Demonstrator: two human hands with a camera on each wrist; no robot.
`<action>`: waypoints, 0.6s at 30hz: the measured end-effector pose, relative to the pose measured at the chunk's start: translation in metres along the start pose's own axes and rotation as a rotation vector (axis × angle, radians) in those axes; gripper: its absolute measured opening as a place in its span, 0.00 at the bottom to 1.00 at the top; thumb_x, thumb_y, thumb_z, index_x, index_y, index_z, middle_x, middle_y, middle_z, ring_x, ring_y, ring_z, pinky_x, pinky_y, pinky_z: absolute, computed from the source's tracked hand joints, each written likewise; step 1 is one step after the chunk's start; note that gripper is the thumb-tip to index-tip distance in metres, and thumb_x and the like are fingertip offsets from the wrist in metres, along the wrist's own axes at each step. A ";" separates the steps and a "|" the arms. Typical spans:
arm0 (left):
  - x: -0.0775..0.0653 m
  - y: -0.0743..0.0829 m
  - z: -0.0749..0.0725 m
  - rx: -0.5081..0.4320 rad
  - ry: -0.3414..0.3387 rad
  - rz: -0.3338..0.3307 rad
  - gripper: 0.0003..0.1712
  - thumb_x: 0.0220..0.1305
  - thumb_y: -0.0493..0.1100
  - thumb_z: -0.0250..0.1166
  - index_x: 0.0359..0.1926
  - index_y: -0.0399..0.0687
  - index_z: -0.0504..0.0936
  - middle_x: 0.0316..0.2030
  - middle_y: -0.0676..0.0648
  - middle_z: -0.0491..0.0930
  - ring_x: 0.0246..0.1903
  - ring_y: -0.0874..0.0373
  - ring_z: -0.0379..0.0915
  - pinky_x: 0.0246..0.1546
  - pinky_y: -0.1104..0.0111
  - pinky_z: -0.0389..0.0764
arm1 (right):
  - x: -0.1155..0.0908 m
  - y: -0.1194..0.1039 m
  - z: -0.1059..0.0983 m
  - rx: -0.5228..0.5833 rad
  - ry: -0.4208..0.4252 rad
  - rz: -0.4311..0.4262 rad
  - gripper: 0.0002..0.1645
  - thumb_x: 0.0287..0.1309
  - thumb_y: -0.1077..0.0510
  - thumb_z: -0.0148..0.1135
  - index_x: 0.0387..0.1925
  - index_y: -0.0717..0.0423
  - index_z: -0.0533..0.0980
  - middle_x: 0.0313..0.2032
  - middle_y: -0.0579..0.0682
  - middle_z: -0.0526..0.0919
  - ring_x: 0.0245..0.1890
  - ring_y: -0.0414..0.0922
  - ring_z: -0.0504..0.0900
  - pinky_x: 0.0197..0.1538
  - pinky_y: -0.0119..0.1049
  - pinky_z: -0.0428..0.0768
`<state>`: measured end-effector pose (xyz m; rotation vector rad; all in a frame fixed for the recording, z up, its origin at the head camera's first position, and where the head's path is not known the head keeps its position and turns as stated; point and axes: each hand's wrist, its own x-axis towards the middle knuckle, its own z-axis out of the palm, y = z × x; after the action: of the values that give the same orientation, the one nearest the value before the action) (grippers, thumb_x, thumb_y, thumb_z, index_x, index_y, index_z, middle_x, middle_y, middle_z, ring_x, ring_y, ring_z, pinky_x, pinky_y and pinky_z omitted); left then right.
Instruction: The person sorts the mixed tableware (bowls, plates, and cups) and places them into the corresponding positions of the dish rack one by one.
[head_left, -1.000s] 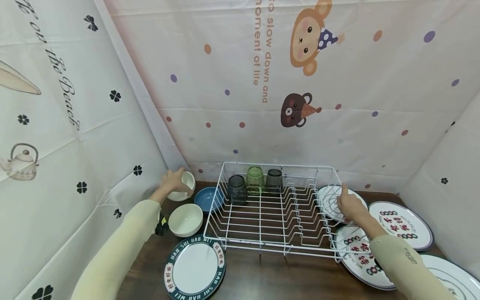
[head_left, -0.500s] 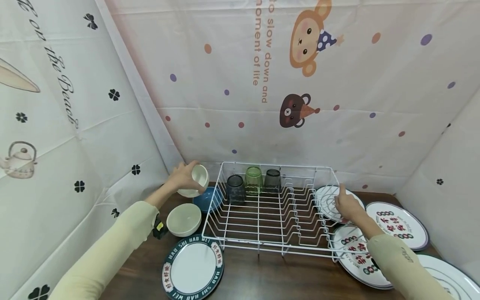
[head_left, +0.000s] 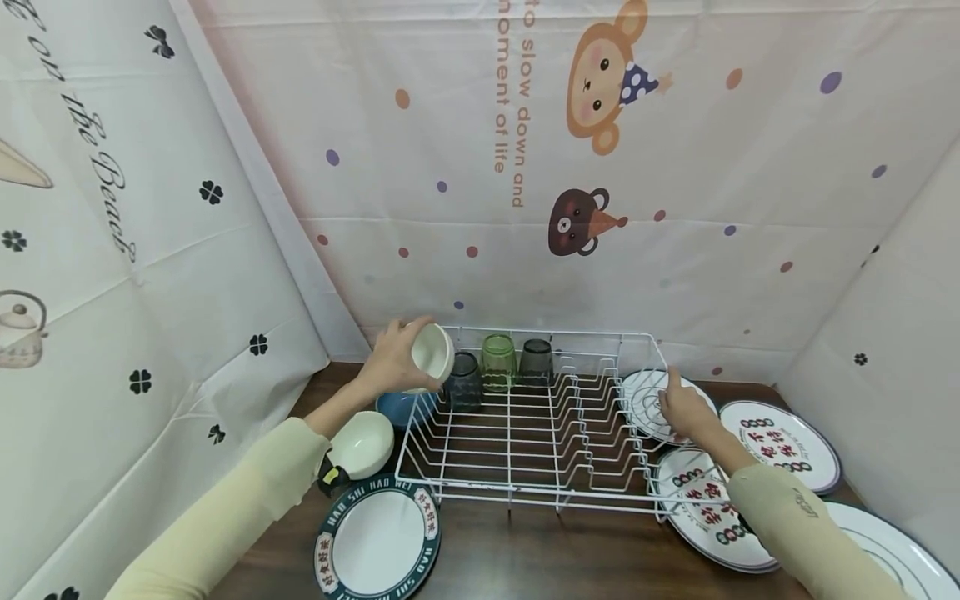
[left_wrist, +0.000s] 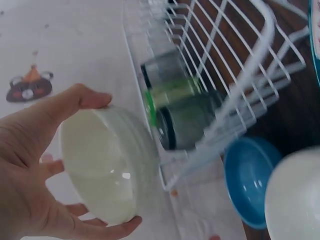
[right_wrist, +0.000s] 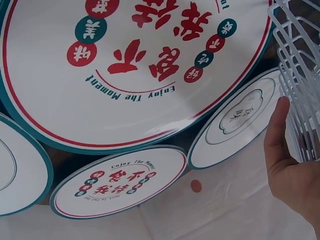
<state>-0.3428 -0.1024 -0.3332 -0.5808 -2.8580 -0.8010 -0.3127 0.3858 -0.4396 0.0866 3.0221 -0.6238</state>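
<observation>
My left hand (head_left: 397, 358) holds a white bowl (head_left: 432, 354) tipped on its side above the back left corner of the white wire dish rack (head_left: 510, 450). In the left wrist view, thumb and fingers span the bowl (left_wrist: 105, 165) at its rim. Close by in the rack stand two dark glasses (head_left: 463, 383) and a green glass (head_left: 498, 362). At the rack's right side, my right hand (head_left: 686, 408) grips the wire frame. The right wrist view shows its thumb (right_wrist: 277, 132) along the wires, with the other fingers hidden.
Left of the rack sit a blue bowl (head_left: 396, 408), another white bowl (head_left: 363, 443) and a green-rimmed plate (head_left: 377, 542). Several plates with printing lie to its right, among them a red-lettered plate (head_left: 783, 446) and a small ringed plate (head_left: 645, 400). Printed cloth (head_left: 420, 208) walls the back.
My left hand has lifted the white bowl from the table's back left and carried it right, past the blue bowl to the rack's corner. The right hand stays at the rack's side.
</observation>
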 end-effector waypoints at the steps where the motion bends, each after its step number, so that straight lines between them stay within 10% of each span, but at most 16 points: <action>1: -0.001 0.004 0.001 -0.018 0.017 0.015 0.58 0.38 0.50 0.84 0.73 0.54 0.68 0.65 0.28 0.66 0.59 0.29 0.66 0.50 0.38 0.78 | 0.000 0.000 0.000 -0.007 0.005 -0.003 0.34 0.75 0.62 0.36 0.71 0.78 0.40 0.30 0.73 0.79 0.14 0.45 0.81 0.21 0.39 0.81; 18: -0.018 0.061 0.024 -0.164 -0.009 0.209 0.61 0.35 0.48 0.86 0.73 0.54 0.68 0.67 0.31 0.65 0.61 0.32 0.68 0.50 0.43 0.81 | 0.002 0.007 -0.002 -0.005 0.072 -0.100 0.37 0.79 0.54 0.38 0.70 0.82 0.44 0.35 0.72 0.82 0.29 0.59 0.85 0.36 0.54 0.81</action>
<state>-0.3028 -0.0483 -0.3285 -0.8878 -2.6960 -1.0016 -0.3139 0.3931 -0.4410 -0.0432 3.1136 -0.6337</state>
